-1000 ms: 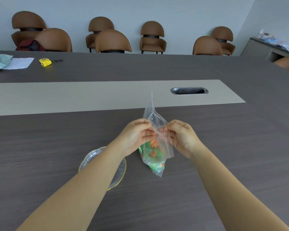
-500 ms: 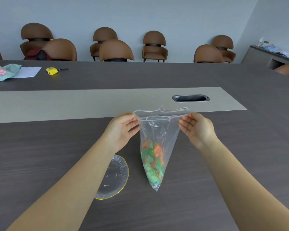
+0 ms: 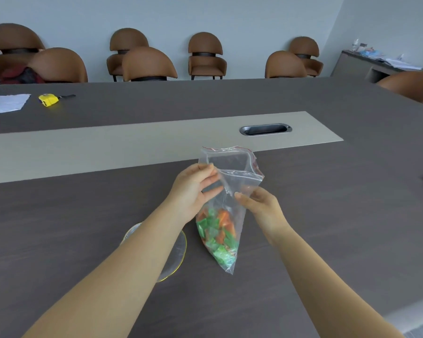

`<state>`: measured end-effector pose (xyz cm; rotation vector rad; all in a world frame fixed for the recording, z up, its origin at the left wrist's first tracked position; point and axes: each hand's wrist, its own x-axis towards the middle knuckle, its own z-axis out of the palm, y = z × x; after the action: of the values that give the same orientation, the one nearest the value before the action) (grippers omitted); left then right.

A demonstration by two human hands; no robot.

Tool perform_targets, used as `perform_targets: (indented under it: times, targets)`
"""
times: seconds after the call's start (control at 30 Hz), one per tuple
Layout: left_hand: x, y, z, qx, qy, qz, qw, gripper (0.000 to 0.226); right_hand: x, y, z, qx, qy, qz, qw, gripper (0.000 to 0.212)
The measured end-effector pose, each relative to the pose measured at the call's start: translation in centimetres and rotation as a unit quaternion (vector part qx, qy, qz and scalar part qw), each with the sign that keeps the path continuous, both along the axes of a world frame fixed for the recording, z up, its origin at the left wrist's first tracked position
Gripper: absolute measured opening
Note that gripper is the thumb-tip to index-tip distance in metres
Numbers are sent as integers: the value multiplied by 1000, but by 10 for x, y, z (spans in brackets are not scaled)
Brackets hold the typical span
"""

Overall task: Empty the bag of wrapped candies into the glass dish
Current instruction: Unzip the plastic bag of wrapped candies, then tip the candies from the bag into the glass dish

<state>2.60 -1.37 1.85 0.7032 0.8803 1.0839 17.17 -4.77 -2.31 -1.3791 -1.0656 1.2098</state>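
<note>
Both hands hold the bag (image 3: 226,191) above the counter (image 3: 327,228): left hand (image 3: 193,189) pinches its upper edge so the mouth gapes, right hand (image 3: 261,208) grips the side to steady it. Candies (image 3: 216,235) sag in the bottom corner, just beside the glass dish (image 3: 177,250) under my left forearm.

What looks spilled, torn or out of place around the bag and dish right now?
Nothing stands out. The bag hangs upright between the left hand and right hand, mouth open, with the candies all inside at the bottom. The glass dish, partly hidden by the left forearm, sits flat on the table; none spilled.
</note>
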Motion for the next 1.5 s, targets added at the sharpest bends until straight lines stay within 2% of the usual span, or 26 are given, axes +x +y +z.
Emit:
perform_targets:
  times: [0.03, 0.1, 0.13, 0.2, 0.27, 0.37, 0.4, 0.47, 0.57, 0.63, 0.67, 0.73, 0.83, 0.97, 1.07, 1.23, 1.5]
  targets:
    - [-3, 1, -3, 3, 8, -15, 1000, 18, -2, 1, 0, 3, -8, -22, 1000, 5]
    - [-11, 5, -14, 14, 56, -8, 998, 7, -2, 5, -2, 4, -16, -54, 998, 24]
    - [-16, 8, -22, 20, 101, 5, 995, 8, -1, 6, -4, -1, -11, -58, 998, 25]
    - [-23, 17, -45, 29, 217, 6, 976, 42, 6, 9, -6, -13, 3, -60, 998, 23]
    - [-26, 26, -68, 25, 305, -40, 951, 71, 13, 8, -11, -29, 31, -55, 998, 24]
    - [-28, 37, -94, 22, 347, -136, 928, 88, 21, -1, -23, -60, 55, -37, 996, 49]
    - [-28, 40, -101, 28, 349, -159, 923, 88, 22, -7, -28, -66, 50, -27, 996, 54]
    - [-24, 43, -107, 44, 349, -179, 919, 75, 19, -22, -39, -76, 31, -6, 997, 44]
    - [-19, 46, -114, 81, 380, -167, 906, 33, 6, -37, -55, -86, -1, 5, 996, 28]
    - [-19, 46, -120, 93, 389, -144, 905, 12, -6, -38, -68, -96, -32, -22, 995, 22]
    - [-20, 46, -123, 91, 390, -131, 907, 11, -12, -37, -73, -98, -42, -41, 993, 17]
    - [-21, 44, -125, 93, 396, -109, 907, 25, -20, -32, -80, -93, -69, -81, 990, 8]
    - [-22, 37, -122, 124, 410, -90, 899, 38, -21, -23, -83, -74, -118, -132, 981, 29]
    - [-31, 27, -109, 155, 401, -68, 900, 45, -23, -21, -70, -33, -131, -172, 976, 30]
    - [-36, 13, -91, 184, 383, -65, 903, 40, -27, -25, -49, -1, -110, -189, 976, 33]
    - [-57, -19, -72, 176, 372, -45, 910, 34, -39, -34, -30, 23, -83, -138, 987, 28]
    - [-105, -86, -86, 59, 403, 27, 913, 26, -71, -52, -51, -20, -99, -1, 995, 32]
